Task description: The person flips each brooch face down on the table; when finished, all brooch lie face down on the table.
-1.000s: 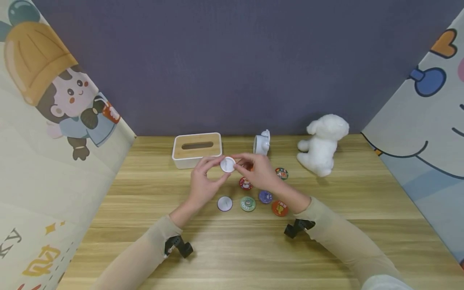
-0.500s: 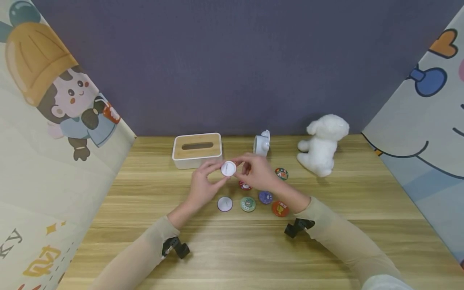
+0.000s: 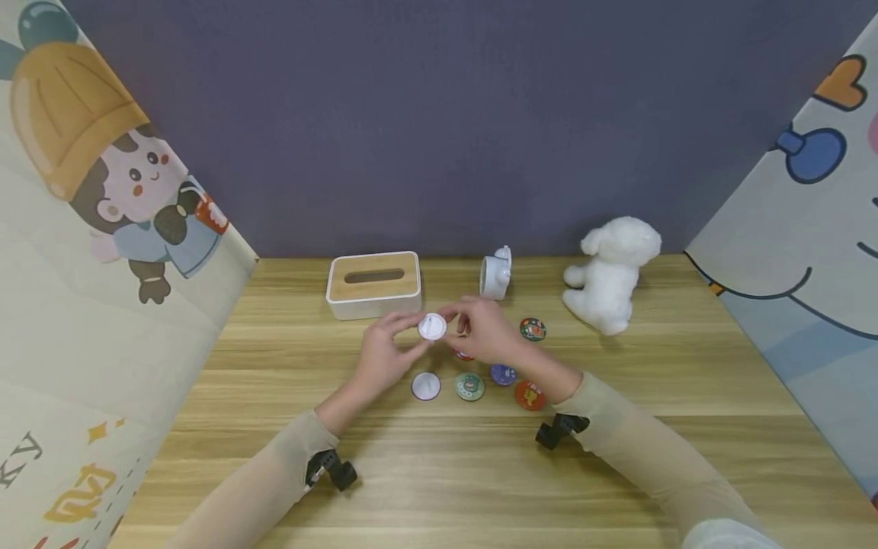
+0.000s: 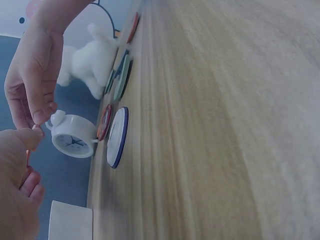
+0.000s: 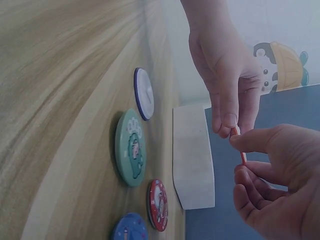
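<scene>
A round pin badge is held above the table, its white back with the pin facing up toward the head camera. My left hand pinches its left edge between thumb and fingers. On the opposite edge, the thumb and fingertips of my right hand grip it as well. The right wrist view shows the badge edge-on, thin with an orange-red rim. Below the hands lie a face-down badge, a green badge and a red badge, which my right hand partly covers in the head view.
A purple badge, an orange-red badge and a dark green badge lie to the right. Along the back stand a tissue box, a white alarm clock and a white plush toy, before a dark wall.
Both hands have come slightly down and nearer the person with the badge between them. The right fingers have shifted a little on its edge. The badges on the table stay put.
</scene>
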